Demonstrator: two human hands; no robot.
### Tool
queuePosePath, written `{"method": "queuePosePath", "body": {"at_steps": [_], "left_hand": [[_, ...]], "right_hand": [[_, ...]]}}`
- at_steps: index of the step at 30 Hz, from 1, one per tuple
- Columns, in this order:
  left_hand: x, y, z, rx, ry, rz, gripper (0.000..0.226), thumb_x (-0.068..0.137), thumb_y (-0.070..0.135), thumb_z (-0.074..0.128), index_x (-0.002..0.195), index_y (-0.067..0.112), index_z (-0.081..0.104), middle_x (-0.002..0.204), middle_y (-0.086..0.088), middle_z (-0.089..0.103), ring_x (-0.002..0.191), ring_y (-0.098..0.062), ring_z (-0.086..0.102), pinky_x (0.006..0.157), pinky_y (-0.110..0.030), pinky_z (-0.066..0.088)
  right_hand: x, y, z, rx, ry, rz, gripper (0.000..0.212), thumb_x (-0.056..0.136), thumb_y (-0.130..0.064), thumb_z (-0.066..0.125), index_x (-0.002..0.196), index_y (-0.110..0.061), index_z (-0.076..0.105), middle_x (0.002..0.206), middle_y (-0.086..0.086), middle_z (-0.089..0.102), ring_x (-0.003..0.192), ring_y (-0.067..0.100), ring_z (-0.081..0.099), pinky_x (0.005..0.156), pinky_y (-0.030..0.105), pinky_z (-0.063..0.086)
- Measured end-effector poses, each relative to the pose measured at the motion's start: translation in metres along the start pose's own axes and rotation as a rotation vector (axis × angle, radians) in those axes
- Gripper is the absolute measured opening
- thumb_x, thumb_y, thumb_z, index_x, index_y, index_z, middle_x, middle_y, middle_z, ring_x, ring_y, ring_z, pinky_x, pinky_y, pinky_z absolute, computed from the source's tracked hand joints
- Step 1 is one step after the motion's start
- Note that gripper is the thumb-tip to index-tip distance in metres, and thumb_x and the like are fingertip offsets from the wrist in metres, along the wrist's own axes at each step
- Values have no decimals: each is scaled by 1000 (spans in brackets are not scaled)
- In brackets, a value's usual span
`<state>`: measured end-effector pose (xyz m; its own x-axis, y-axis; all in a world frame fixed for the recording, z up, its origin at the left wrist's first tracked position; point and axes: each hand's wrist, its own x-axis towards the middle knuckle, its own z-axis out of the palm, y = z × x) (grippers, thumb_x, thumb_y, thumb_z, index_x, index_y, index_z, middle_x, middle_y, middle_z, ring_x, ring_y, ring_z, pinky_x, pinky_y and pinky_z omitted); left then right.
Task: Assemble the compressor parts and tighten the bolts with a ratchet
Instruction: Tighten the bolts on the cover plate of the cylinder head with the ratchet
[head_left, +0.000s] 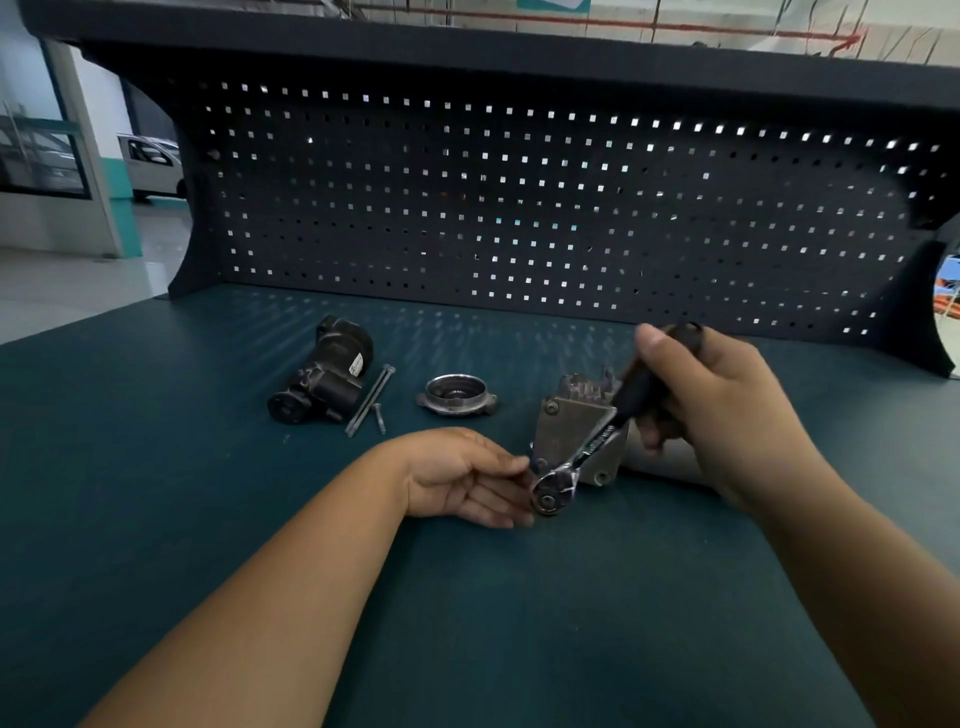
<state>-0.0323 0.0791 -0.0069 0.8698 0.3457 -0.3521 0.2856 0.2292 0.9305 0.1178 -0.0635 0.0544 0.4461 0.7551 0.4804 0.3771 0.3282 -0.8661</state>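
Note:
A grey metal compressor body (571, 426) lies on the green bench, its flat end plate facing me. My right hand (727, 410) grips the black handle of a ratchet (587, 447), which slants down to the left across that plate. The ratchet's chrome head (551, 493) sits at the plate's lower left corner. My left hand (467, 478) rests on the bench with its fingertips touching the ratchet head. A round metal cover (456, 396), two long bolts (370, 399), a short bolt (379, 418) and a black cylindrical part (324, 371) lie farther left.
The green bench top (156, 467) is backed by a dark perforated panel (519, 208) with a shelf above it. The bench's left edge runs diagonally at the upper left, and a floor and a parked vehicle show beyond it.

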Motion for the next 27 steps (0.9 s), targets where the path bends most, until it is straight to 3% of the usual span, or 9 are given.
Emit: {"method": "queuePosePath", "body": {"at_steps": [4, 10, 12, 15, 17, 19, 21, 23, 27], "left_hand": [[-9, 15, -18, -286, 392, 243, 23, 90, 23, 53, 71, 12, 59, 50, 4, 61, 40, -6, 57, 34, -12, 38], [-15, 18, -47, -536, 744, 489, 27, 93, 26, 50, 69, 15, 55, 42, 8, 51, 34, -3, 46, 34, -10, 34], [-13, 14, -50, -373, 863, 494, 26, 94, 25, 52, 70, 14, 58, 46, 7, 54, 39, -3, 49, 36, -11, 37], [1, 1, -48, 301, 1057, 427, 17, 90, 18, 58, 76, 13, 65, 71, -1, 65, 61, -10, 56, 51, -16, 44], [8, -6, -41, 694, 1062, 362, 10, 86, 18, 64, 94, 18, 70, 92, 1, 69, 80, -10, 59, 70, -18, 42], [15, -11, -34, 934, 969, 264, 30, 85, 24, 65, 115, 26, 65, 107, 4, 67, 93, -10, 59, 77, -17, 38], [20, -12, -29, 1100, 912, 214, 40, 85, 28, 64, 125, 30, 58, 119, 0, 62, 107, -17, 57, 85, -21, 40], [26, -12, -25, 1201, 943, 217, 36, 86, 30, 63, 122, 27, 61, 126, -4, 58, 115, -21, 53, 93, -25, 39], [30, -12, -15, 1221, 1005, 213, 22, 86, 28, 64, 106, 21, 70, 115, -8, 61, 107, -23, 55, 90, -30, 44]], "right_hand": [[-6, 33, -31, 201, 99, 202, 30, 95, -26, 48, 76, -4, 50, 42, -2, 49, 35, 13, 46, 35, 24, 40], [-6, 65, -47, 357, 123, 371, 30, 96, -22, 44, 74, -2, 51, 38, -1, 31, 36, 14, 41, 36, 24, 35], [-6, 68, -43, 400, 112, 376, 34, 95, -22, 43, 70, -3, 53, 39, 1, 32, 36, 14, 41, 35, 23, 36], [-6, 70, -40, 431, 121, 363, 35, 96, -21, 42, 67, -4, 55, 41, 3, 34, 35, 13, 41, 35, 23, 36], [-6, 70, -41, 462, 139, 370, 35, 95, -21, 42, 67, -4, 55, 41, 3, 32, 35, 13, 40, 35, 24, 35], [-5, 69, -43, 491, 153, 383, 35, 95, -21, 42, 67, -4, 53, 38, 1, 30, 35, 14, 40, 36, 24, 36], [-4, 70, -46, 510, 165, 391, 35, 95, -23, 42, 66, -5, 52, 38, 0, 29, 36, 14, 39, 37, 24, 37], [-3, 70, -50, 534, 176, 388, 36, 94, -25, 43, 64, -7, 51, 38, -1, 30, 37, 15, 40, 37, 23, 38], [0, 71, -54, 613, 219, 397, 36, 93, -27, 45, 63, -8, 50, 38, -1, 26, 35, 13, 36, 37, 19, 37]]}}
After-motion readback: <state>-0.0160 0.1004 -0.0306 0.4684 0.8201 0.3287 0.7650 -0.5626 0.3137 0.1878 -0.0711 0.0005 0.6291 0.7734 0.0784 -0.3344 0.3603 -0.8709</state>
